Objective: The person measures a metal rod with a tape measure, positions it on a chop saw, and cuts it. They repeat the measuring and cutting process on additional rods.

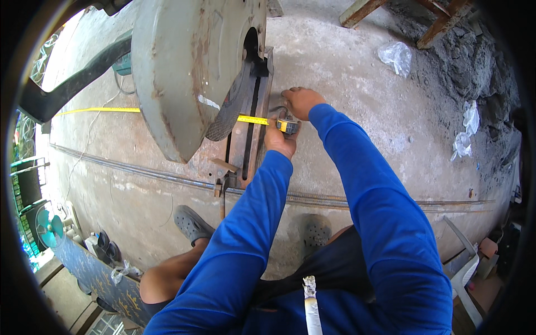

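Note:
My left hand [281, 143] is closed around a yellow-and-black tape measure [287, 126] beside the base of a cut-off saw. Its yellow blade [252, 119] runs left across the saw's base, passes behind the grey guard, and reappears as a long yellow strip [111, 110] at the far left. Just above the tape's case, my right hand [304, 102] hovers with its fingers loosely bent and apart; nothing shows in it. The saw's worn grey guard [173, 78] and dark cutting disc [226, 114] stand left of both hands.
Long thin steel rods [139, 170] lie across the floor in front of my feet, passing a clamp [223, 181] at the saw's base. A black saw handle [78, 78] juts out left. A plastic bag [396, 58] and grey rubble [469, 72] lie on the right.

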The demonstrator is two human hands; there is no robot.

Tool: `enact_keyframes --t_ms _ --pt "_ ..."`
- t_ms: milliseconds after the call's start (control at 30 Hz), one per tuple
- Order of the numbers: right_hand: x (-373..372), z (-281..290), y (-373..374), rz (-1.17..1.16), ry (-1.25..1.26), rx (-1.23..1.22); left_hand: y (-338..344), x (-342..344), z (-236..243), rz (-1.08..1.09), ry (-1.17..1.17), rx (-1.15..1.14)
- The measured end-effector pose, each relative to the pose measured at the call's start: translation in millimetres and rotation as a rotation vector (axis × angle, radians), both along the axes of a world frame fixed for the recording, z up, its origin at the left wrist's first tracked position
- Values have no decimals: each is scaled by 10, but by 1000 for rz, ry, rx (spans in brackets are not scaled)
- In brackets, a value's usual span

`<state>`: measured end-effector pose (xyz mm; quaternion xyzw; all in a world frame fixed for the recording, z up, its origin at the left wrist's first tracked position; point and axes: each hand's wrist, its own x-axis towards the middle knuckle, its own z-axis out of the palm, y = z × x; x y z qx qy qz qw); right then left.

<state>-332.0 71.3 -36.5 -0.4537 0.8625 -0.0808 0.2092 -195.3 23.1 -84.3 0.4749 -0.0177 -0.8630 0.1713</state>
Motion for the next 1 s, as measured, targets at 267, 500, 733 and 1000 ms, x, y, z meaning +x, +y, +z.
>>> enact_keyframes --t_ms 267,500,733,1000 --pt "-17 -41 6 6 -5 44 -8 1 -58 3 16 5" --pt "-131 60 -21 -91 -57 -98 -37 -24 -102 -19 63 1" --pt "-204 2496 -189 -343 152 -853 55 -90 -112 12 -7 -11" --pt "404 4657 -1832 641 113 -1092 112 -132 -76 63 -71 16"
